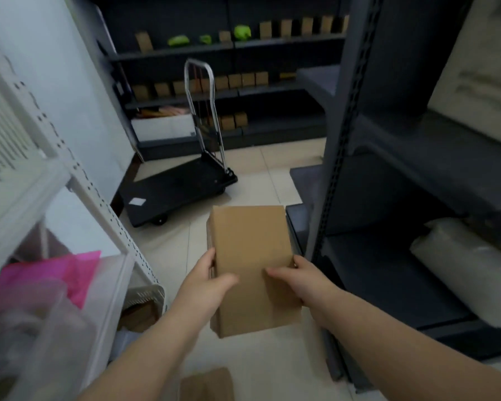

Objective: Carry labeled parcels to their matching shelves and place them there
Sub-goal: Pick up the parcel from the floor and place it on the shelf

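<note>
A plain brown cardboard parcel (250, 250) is held in front of me above the tiled floor, its long side pointing away. My left hand (209, 280) grips its left side, thumb on top. My right hand (298, 280) grips its right side, fingers on top. No label shows on the face that I see. A dark metal shelf unit (388, 198) stands close on the right. Another dark shelf unit (243, 91) at the far wall carries rows of small brown boxes and green items.
A black platform trolley (174, 189) with a chrome handle stands on the floor ahead. A white rack (99, 198) with clear bins and pink sheets is on the left. White wrapped rolls (469, 264) lie on the right shelf. Another brown box (207, 384) lies at my feet.
</note>
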The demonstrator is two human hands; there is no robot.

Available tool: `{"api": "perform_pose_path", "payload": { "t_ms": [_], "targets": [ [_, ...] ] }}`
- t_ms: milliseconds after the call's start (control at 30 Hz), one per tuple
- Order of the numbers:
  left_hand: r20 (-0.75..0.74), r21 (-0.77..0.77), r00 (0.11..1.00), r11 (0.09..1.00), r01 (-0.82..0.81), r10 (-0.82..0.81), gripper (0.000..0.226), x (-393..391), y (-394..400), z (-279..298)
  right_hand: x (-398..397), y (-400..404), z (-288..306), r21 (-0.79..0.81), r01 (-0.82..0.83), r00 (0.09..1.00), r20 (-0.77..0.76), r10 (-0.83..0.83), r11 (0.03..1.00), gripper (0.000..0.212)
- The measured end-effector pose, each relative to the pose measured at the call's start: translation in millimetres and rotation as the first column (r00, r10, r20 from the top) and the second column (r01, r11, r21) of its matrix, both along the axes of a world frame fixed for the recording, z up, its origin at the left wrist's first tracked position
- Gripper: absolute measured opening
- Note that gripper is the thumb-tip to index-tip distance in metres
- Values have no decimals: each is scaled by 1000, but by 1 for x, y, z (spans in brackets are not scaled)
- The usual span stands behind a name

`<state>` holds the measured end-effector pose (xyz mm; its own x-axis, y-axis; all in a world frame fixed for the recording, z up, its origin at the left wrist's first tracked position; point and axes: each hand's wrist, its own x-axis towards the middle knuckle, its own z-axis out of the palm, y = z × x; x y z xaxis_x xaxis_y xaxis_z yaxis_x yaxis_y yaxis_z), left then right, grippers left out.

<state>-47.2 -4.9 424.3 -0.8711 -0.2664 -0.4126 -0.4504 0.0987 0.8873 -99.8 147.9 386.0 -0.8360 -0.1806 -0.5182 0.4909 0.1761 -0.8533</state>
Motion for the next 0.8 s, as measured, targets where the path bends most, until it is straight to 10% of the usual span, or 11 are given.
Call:
{"api": "perform_pose_path", "payload": {
  "t_ms": [800],
  "targets": [
    [-485,-98,874,995,-34,-18,54,52,2,432,39,15,449,60,-34,830,-554,62,998,40]
  ]
}}
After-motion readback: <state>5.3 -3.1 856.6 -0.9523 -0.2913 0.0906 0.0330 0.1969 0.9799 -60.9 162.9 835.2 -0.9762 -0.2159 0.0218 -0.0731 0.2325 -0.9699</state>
